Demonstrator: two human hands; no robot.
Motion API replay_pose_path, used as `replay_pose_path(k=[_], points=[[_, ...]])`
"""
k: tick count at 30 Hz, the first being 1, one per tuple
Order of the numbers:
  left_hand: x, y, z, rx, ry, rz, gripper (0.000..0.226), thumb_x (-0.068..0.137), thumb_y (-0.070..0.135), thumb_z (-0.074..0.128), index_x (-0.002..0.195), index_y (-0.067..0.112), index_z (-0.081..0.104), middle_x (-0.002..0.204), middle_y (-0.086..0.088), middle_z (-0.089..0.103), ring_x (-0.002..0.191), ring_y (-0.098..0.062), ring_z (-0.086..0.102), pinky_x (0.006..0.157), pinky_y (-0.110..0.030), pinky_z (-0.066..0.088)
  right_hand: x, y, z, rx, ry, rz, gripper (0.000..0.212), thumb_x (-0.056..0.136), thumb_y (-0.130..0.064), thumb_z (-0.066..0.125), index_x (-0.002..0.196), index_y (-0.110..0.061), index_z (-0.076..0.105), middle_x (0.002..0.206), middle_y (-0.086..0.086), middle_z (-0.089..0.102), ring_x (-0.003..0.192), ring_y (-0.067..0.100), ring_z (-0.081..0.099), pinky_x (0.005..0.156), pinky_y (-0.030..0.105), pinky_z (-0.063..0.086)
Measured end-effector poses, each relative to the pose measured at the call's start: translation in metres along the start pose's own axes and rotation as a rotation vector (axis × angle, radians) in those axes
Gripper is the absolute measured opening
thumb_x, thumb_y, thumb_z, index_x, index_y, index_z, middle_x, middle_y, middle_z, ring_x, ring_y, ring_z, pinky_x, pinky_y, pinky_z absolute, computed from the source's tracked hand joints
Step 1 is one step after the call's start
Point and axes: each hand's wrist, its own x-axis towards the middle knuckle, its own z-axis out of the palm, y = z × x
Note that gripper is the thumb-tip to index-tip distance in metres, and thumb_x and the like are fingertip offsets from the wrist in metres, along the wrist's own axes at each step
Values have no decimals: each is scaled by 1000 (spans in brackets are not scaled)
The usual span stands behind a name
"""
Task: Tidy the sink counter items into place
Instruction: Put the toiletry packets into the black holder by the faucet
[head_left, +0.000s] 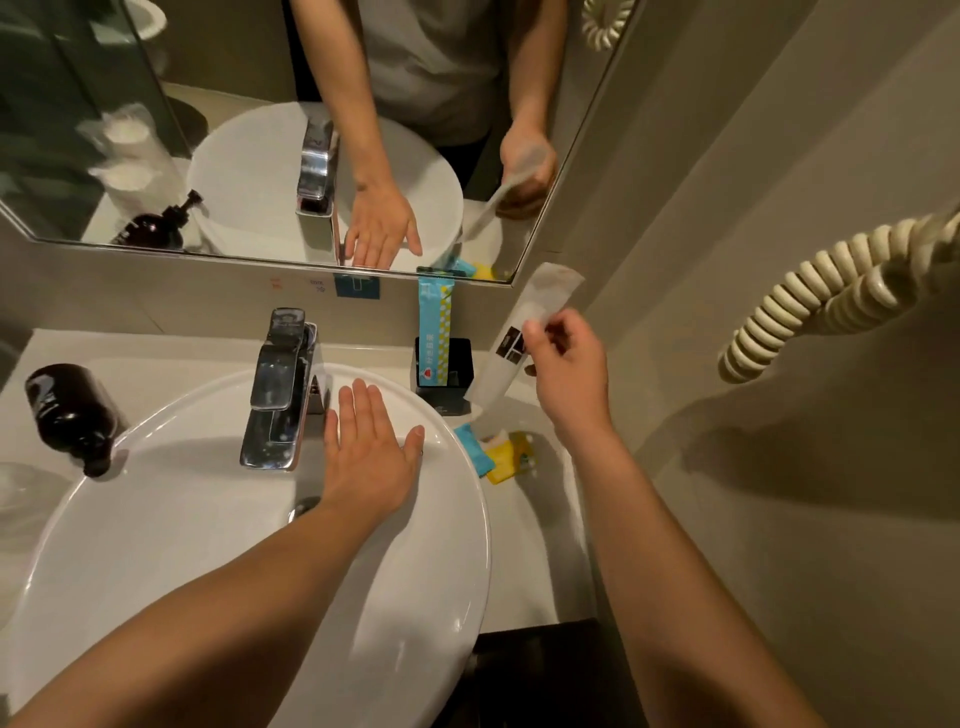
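Wide frameless wall mirror above; pale beige counter below, carrying a round white ceramic basin with a square chrome tap at its back edge. Cream coiled cord hanging off the right wall. Dark brown pump bottle standing at the basin's left rim.

Left hand spread flat, fingers open, resting on the basin's far rim just right of the tap, holding nothing. Right hand raised above the counter's back right corner, thumb and fingertips pinched on a long frosted white sachet.

Sachet tilted, long axis running from upper right near the mirror's corner down to lower left, lower end just beside the small black square holder at the back of the counter. Holder already carrying a tall light-blue and yellow checked packet, standing upright. Holder lying down-left of the right hand, the nearer hand by far. Likely next: swinging the sachet upright and lowering it into the holder's free space right of the blue packet.

Still loose on the counter between basin and wall: a small blue packet and a small yellow packet, overlapping.
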Motion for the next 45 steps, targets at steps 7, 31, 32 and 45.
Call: replay_pose_path(k=[7,31,32,45], points=[[-1,0,-2,-25,7,7,86,98,64,7,159,7,-13,170,-12,-15,156,-27,-18,124,-46,-12,47,-11,43,-8,-177,-93,17,98,-28,58,82,-22,58,81,5,66,75,19,61,71,55,57],[-1,0,1,-47,-7,2,88,90,71,-9,156,14,-24,168,-8,-23,152,-25,-29,123,-46,-14,61,64,68,-176,-268,156,16,101,-28,60,100,-12,65,95,4,72,89,17,70,72,28,60],[-1,0,1,-45,-6,3,89,90,71,-10,156,14,-24,168,-8,-23,152,-25,-29,123,-46,-14,61,65,68,-173,-265,154,16,100,-27,60,99,-12,65,93,4,72,88,17,69,71,26,58],[0,-2,6,-27,24,1,92,90,72,-11,159,10,-12,171,-11,-10,156,-27,-15,122,-44,-14,49,77,44,-113,-154,151,11,96,-23,66,105,-18,69,90,-6,67,83,9,60,73,23,51]])
